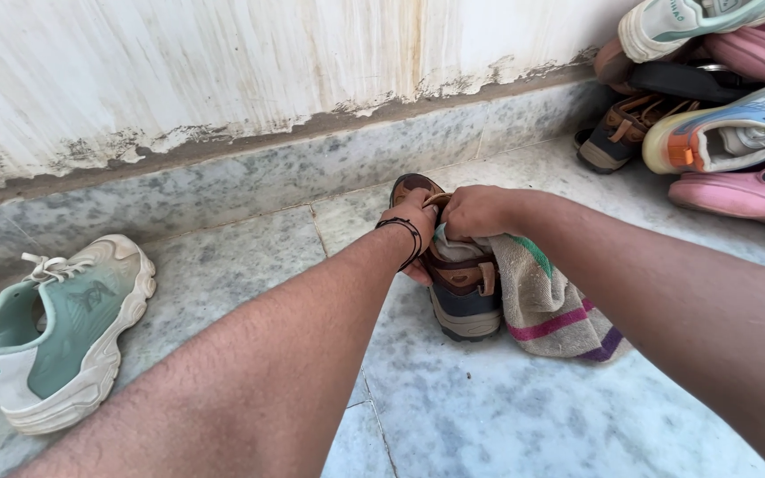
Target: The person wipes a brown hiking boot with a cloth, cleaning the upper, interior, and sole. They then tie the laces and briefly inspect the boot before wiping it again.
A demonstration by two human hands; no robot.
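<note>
Both hands close on a brown-and-navy strapped sandal (458, 283) standing on its side on the grey marbled stone floor (506, 407). The left hand (413, 221) clamps its upper edge, while the right hand (475, 212) pinches a beige towel with pink, purple and green stripes (546, 310) against the footbed. Judging from this, the sandal could tip over if the left grip slackens, since only a narrow edge rests on the floor. A mint-and-white sneaker (64, 327) lies well apart.
</note>
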